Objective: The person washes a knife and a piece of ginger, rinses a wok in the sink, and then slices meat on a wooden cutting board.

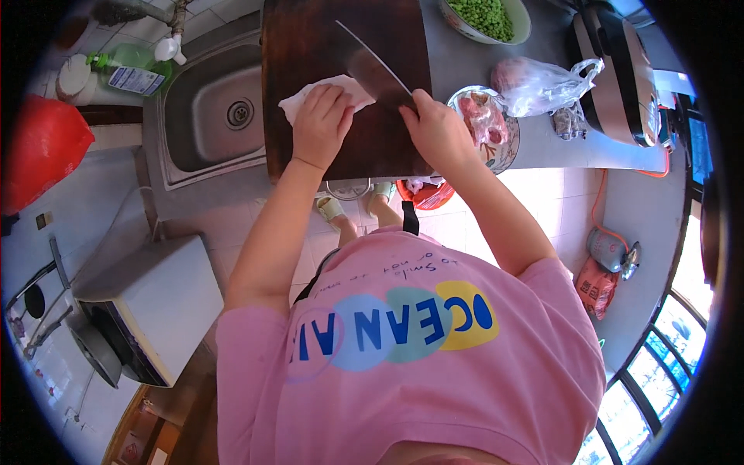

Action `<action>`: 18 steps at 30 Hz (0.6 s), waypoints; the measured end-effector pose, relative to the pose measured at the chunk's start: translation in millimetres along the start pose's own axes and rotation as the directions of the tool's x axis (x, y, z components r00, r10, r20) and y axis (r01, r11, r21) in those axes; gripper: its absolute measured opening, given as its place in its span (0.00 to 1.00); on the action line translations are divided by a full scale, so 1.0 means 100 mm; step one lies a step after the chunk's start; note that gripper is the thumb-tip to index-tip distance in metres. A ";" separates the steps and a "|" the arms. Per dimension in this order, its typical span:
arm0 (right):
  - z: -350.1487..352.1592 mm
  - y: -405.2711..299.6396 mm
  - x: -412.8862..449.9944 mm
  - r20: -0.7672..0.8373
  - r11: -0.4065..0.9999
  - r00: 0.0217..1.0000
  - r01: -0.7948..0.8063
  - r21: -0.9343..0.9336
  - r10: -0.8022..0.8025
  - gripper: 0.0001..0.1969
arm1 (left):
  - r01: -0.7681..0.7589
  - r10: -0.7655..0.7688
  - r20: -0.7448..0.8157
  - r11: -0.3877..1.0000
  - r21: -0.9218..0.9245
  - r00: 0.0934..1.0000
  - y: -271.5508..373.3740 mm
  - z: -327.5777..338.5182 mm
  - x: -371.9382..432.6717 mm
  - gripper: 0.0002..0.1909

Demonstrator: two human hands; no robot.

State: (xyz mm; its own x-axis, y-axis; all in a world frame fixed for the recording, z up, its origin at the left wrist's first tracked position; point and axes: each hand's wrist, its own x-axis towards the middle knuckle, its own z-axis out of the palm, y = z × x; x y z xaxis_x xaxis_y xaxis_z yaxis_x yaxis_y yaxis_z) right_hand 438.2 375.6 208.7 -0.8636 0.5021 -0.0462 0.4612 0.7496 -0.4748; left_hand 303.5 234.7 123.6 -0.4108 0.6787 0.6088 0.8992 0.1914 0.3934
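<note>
My right hand (439,131) grips the handle of a kitchen knife (372,55), a broad-bladed cleaver by its look. Its thin bright spine slants up and left over the dark wooden cutting board (302,40). On the board's near half, my left hand (321,125) holds a folded white cloth or paper towel (296,103), fingers spread across it. The cloth's right end reaches close to the lower part of the blade. The knife's handle is mostly hidden in my fist, and the cutting edge is hard to make out.
Left of the board lies a steel sink (203,116), with a green soap bottle (131,70) behind it. On the right stand a plate of raw meat (485,125), a plastic bag (537,87), a bowl of chopped greens (485,20) and a rice cooker (619,81). A red bin (427,196) sits below.
</note>
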 end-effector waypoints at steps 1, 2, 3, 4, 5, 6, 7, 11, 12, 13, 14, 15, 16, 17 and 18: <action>-0.01 0.02 0.01 -0.011 1.000 1.000 -0.021 -0.014 0.021 0.11 | 0.006 -0.006 -0.003 1.000 -0.002 1.000 0.01 -0.01 0.00 0.10; -0.02 0.04 0.01 -0.016 1.000 1.000 -0.011 -0.010 0.011 0.11 | 0.010 -0.010 -0.013 1.000 0.015 1.000 0.02 -0.01 -0.01 0.10; -0.03 0.05 0.01 -0.014 1.000 1.000 -0.009 -0.016 0.009 0.11 | 0.012 -0.012 -0.023 0.999 0.032 1.000 0.03 -0.02 0.00 0.10; -0.05 0.05 0.00 -0.027 1.000 1.000 0.015 -0.011 -0.016 0.11 | 0.017 -0.016 -0.027 0.999 0.030 1.000 0.05 -0.02 0.01 0.10; -0.07 0.05 0.01 -0.039 0.999 0.998 0.040 -0.006 -0.040 0.12 | 0.022 -0.021 -0.053 0.999 0.027 0.998 0.07 -0.01 0.03 0.10; -0.08 0.03 0.02 -0.035 0.999 0.999 0.041 -0.009 -0.041 0.12 | 0.028 -0.027 -0.076 0.999 0.024 0.997 0.08 -0.01 0.02 0.10; -0.10 0.01 0.04 -0.019 0.999 0.998 0.052 -0.013 -0.052 0.12 | 0.034 -0.032 -0.077 0.999 0.023 0.997 0.07 0.01 0.01 0.10; -0.07 -0.08 0.11 0.067 0.995 0.997 0.039 -0.090 -0.033 0.12 | 0.012 -0.010 -0.019 0.995 0.095 1.000 0.03 0.03 0.03 0.10; -0.06 -0.06 0.12 0.070 0.995 0.997 0.039 -0.095 -0.032 0.12 | 0.013 -0.015 0.012 0.996 0.092 1.000 0.03 0.02 0.04 0.10; -0.03 -0.03 0.11 0.078 0.990 0.996 0.055 -0.128 -0.045 0.12 | 0.016 -0.017 0.010 0.996 0.087 1.000 0.03 0.02 0.05 0.10; -0.03 -0.01 0.11 0.086 0.984 0.995 0.071 -0.162 -0.058 0.12 | 0.022 -0.023 0.011 0.996 0.083 1.000 0.05 0.03 0.06 0.09; -0.06 -0.03 0.10 0.090 0.984 0.994 0.075 -0.162 -0.061 0.12 | 0.029 -0.031 0.013 0.996 0.086 0.999 0.05 0.02 0.06 0.09; -0.13 -0.06 0.04 0.154 0.978 0.988 0.030 -0.204 0.002 0.12 | 0.033 -0.034 0.011 0.996 0.087 0.999 0.04 0.02 0.05 0.09; -0.18 -0.09 -0.03 0.215 0.968 0.974 -0.013 -0.249 0.068 0.12 | 0.038 -0.039 0.013 0.995 0.090 0.999 0.04 0.03 0.04 0.09; -0.23 -0.07 -0.10 0.248 0.958 0.964 -0.017 -0.285 0.091 0.12 | 0.042 -0.043 0.013 0.995 0.092 0.999 0.04 0.03 0.04 0.09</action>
State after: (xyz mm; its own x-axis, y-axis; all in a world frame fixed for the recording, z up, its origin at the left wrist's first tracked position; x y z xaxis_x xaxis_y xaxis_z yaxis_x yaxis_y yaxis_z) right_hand 448.0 375.2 232.7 -0.8417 0.4451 -0.3058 0.5145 0.8331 -0.2033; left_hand 306.1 240.5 125.3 -0.4473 0.6789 0.5822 0.8913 0.2841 0.3534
